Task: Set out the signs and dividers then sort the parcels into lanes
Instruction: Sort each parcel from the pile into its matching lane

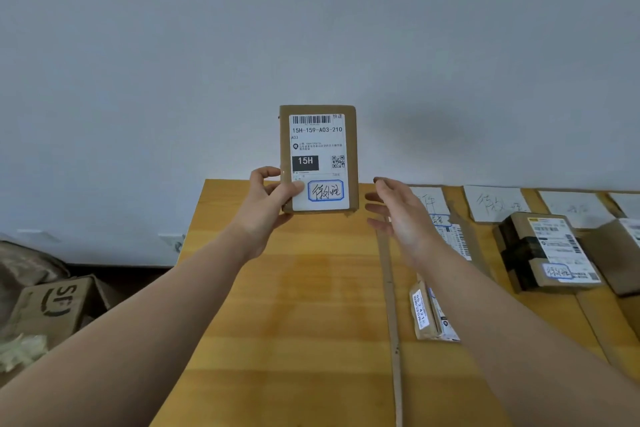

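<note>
Head view shows your left hand holding a small cardboard parcel upright above the far end of the tabletop, its white label facing you. Your thumb presses the label's lower left corner, and your fingers curl round the left edge to the back. Your right hand hangs just beside the parcel's right edge, apart from it. Its fingers are spread and lightly bent, and it holds nothing.

The raised parcel hides a stretch of the tabletop's far edge against the pale wall. A cardboard divider strip runs along the tabletop from below your right hand toward you.

Right of the strip, your right wrist and forearm cover part of a labelled parcel. A slim parcel lies close against the forearm. White handwritten signs line the far edge, and your right hand partly blocks the nearest one.

Below the signs sits a black-taped parcel. Just beside it is a brown parcel, cut off by the frame.

On the floor to your left stands a cardboard box marked SF.
</note>
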Demonstrator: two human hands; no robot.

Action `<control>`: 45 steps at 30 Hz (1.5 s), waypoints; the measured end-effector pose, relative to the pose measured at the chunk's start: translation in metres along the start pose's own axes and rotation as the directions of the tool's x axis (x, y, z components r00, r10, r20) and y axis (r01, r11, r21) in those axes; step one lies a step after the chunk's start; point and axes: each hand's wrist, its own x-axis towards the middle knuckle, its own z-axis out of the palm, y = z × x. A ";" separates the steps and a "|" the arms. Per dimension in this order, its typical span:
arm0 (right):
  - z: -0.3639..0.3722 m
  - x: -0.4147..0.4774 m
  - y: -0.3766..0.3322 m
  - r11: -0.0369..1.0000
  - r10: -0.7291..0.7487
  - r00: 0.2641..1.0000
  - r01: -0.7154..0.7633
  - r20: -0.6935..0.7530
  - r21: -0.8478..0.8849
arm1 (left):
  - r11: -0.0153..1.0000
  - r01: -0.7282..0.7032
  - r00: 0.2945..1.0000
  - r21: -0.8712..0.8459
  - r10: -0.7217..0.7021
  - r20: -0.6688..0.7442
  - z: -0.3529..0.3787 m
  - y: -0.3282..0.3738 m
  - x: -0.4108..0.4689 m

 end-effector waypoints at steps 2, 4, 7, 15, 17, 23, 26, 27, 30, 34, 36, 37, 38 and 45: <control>-0.005 -0.006 -0.002 1.000 -0.005 1.000 0.005 0.001 -0.011 | 1.000 -0.010 1.000 -0.001 0.010 -0.005 0.003 0.001 -0.006; -0.009 -0.012 -0.004 1.000 -0.012 1.000 0.013 0.007 -0.015 | 1.000 -0.015 1.000 0.007 0.015 -0.005 0.006 0.002 -0.012; -0.017 -0.020 -0.006 0.999 -0.017 1.000 0.018 0.017 -0.032 | 0.999 -0.012 1.000 0.030 0.012 -0.014 0.011 0.001 -0.018; -0.038 -0.047 0.009 0.976 0.108 0.989 -0.086 0.104 -0.199 | 0.962 0.206 0.978 0.178 -0.206 -0.017 0.038 -0.026 -0.034; -0.048 -0.053 0.017 0.972 0.150 0.982 -0.126 0.112 -0.199 | 0.961 0.219 0.972 0.167 -0.230 0.047 0.053 -0.035 -0.045; -0.110 -0.075 0.025 0.974 0.196 0.977 -0.185 0.081 -0.133 | 0.961 0.212 0.950 0.176 -0.245 0.194 0.118 -0.055 -0.076; -0.156 -0.092 0.029 0.976 0.208 0.976 -0.203 0.067 -0.080 | 0.968 0.203 0.942 0.151 -0.235 0.239 0.162 -0.063 -0.096; -0.173 -0.097 0.031 0.976 0.209 0.976 -0.205 0.058 -0.068 | 0.968 0.199 0.940 0.151 -0.232 0.251 0.178 -0.067 -0.102; -0.223 -0.109 0.037 0.977 0.195 0.980 -0.192 0.026 -0.092 | 0.963 0.179 0.936 0.202 -0.229 0.266 0.223 -0.080 -0.119; -0.282 -0.118 0.046 0.977 0.192 0.981 -0.193 -0.023 -0.088 | 0.944 0.112 0.938 0.310 -0.204 0.282 0.274 -0.093 -0.138; -0.306 -0.123 0.051 0.977 0.195 0.980 -0.198 -0.044 -0.080 | 0.938 0.086 0.943 0.334 -0.185 0.278 0.297 -0.098 -0.147; -0.317 -0.124 0.054 0.977 0.196 0.979 -0.200 -0.053 -0.078 | 0.935 0.075 0.946 0.346 -0.176 0.271 0.307 -0.101 -0.151; -0.328 -0.126 0.060 0.976 0.198 0.978 -0.203 -0.064 -0.079 | 0.933 0.069 0.951 0.352 -0.169 0.260 0.316 -0.105 -0.154; -0.390 -0.131 0.094 0.949 0.291 0.948 -0.303 -0.124 -0.086 | 0.888 0.079 0.983 0.453 -0.146 0.116 0.340 -0.131 -0.155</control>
